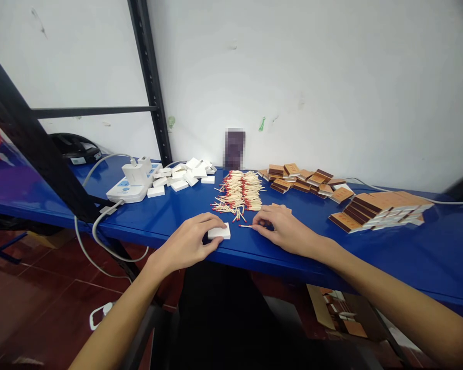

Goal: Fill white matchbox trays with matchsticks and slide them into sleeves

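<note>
1. The blue table [409,267] spreads beneath your fingers.
2. The stacked brown matchboxes [378,210] sit well right of your right fingers.
3. The match heap [241,190] lies just beyond your fingertips, between both hands.
4. Your left hand [195,236], parted just enough, grips the white box [219,233].
5. Your right hand [283,228], nearly closed, pinches one match [245,226] at its fingertips.

No lettering is legible from my remote seat: print on the orange-brown matchboxes [319,177], right of frame, blue marks [124,185] on a white power strip [133,194], left, and a black object's [67,146] pale label [77,161], far left, are too small.
</note>
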The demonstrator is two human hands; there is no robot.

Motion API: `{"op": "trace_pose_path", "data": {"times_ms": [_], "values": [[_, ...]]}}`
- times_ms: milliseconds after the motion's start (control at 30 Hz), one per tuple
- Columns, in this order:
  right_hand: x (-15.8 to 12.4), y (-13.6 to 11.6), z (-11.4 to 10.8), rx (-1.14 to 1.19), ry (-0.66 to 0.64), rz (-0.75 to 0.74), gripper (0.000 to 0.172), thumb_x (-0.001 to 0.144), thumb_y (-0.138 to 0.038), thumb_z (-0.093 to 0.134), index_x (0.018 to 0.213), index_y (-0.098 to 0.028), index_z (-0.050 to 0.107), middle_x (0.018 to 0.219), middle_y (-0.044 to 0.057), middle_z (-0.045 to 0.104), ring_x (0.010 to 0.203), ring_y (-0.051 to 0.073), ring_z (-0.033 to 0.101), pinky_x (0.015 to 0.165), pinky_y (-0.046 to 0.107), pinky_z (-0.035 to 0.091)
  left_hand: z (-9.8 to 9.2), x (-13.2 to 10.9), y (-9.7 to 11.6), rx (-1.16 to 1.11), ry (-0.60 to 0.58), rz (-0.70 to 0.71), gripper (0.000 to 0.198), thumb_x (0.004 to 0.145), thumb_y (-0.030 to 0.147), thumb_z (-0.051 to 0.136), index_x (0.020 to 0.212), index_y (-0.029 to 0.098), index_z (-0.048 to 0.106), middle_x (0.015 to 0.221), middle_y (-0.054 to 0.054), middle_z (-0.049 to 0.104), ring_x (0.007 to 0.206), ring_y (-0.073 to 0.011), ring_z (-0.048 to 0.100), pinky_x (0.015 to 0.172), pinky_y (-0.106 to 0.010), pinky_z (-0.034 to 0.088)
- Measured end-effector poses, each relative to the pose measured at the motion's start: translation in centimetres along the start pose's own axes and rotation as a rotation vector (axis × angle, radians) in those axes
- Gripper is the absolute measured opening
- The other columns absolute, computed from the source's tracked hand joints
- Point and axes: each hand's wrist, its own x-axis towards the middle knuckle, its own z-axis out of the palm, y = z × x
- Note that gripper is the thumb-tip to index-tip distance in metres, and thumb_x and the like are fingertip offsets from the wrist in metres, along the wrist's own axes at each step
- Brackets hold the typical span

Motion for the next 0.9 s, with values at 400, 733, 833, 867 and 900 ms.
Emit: {"op": "trace_pose_path", "data": {"times_ms": [400,733,833,867,900], "values": [[-0.48,0.05,0.13,0.103,-0.025,-0.015,0.014,0.094,-0.021,0.043,0.096,-0.019,0.056,0.089,0.006,0.060,0.080,0.019,0.056,0.075,0.032,0.044,0.15,0.22,0.07,-0.002,0.045,-0.105,0.032,0.104,0.034,0.035,0.123,0.024,0.059,0.113,-0.002,0.068,0.094,-0.0207,0.054,0.089,-0.037,0.042],[-0.50,-0.36,-0.23,0.129,-0.027,-0.031,0.021,0.098,-0.031,0.044,0.096,-0.021,0.062,0.100,0.008,0.058,0.091,0.020,0.058,0.083,0.036,0.047,0.74,0.83,0.16,0.110,0.115,-0.187,0.038,0.105,0.035,0.031,0.106,0.019,0.066,0.101,-0.006,0.066,0.091,-0.0213,0.054,0.086,-0.039,0.041],[-0.33,-0.44,-0.08,0.158,-0.046,-0.017,0.020,0.098,-0.031,0.044,0.096,-0.021,0.061,0.100,0.008,0.059,0.091,0.021,0.059,0.085,0.036,0.047,0.46,0.55,0.14,0.041,0.155,-0.180,0.036,0.104,0.037,0.034,0.107,0.019,0.065,0.103,-0.006,0.065,0.096,-0.0214,0.055,0.088,-0.038,0.041],[-0.32,-0.43,-0.05,0.156,-0.050,-0.007,0.019,0.097,-0.030,0.045,0.096,-0.020,0.061,0.099,0.007,0.059,0.090,0.020,0.059,0.084,0.036,0.047,0.31,0.41,0.14,0.021,0.142,-0.184,0.035,0.102,0.039,0.037,0.109,0.020,0.065,0.102,-0.006,0.064,0.096,-0.0217,0.055,0.087,-0.037,0.042],[-0.32,-0.41,-0.03,0.153,-0.051,0.001,0.017,0.097,-0.029,0.046,0.095,-0.020,0.060,0.098,0.007,0.059,0.089,0.020,0.059,0.082,0.035,0.047,0.14,0.28,0.14,0.010,0.120,-0.193,0.033,0.101,0.040,0.041,0.110,0.020,0.064,0.102,-0.005,0.064,0.096,-0.0219,0.056,0.086,-0.037,0.043]]}}
